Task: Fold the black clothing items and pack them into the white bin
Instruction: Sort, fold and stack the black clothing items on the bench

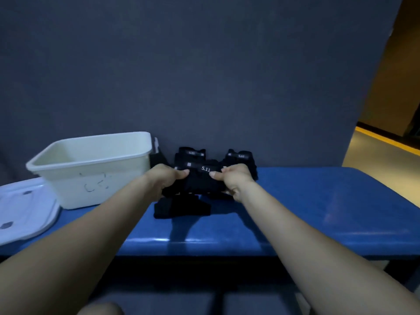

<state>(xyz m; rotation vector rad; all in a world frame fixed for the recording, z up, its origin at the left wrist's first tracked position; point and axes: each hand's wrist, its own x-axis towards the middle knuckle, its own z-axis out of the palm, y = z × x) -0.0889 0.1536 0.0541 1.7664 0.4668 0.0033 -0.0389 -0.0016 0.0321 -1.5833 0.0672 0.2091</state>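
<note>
In the head view, at frame centre, the left hand (167, 178) and right hand (231, 179) each pinch a side of a black garment (202, 181) held above the blue table (318, 201). Gripped only at its edges, the limp cloth could sag and unfold, or snag the black pile (241, 158) behind. The white bin (91, 169) at centre left looks empty, its lid (25, 208) lower left, another black piece (181, 209) beneath the hands.

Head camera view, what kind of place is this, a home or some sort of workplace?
Probably a workplace packing station, though that's a guess: a plain blue table against a grey partition wall, a white bin beside a pile of identical labelled black clothing items, and a yellow floor line.
</note>
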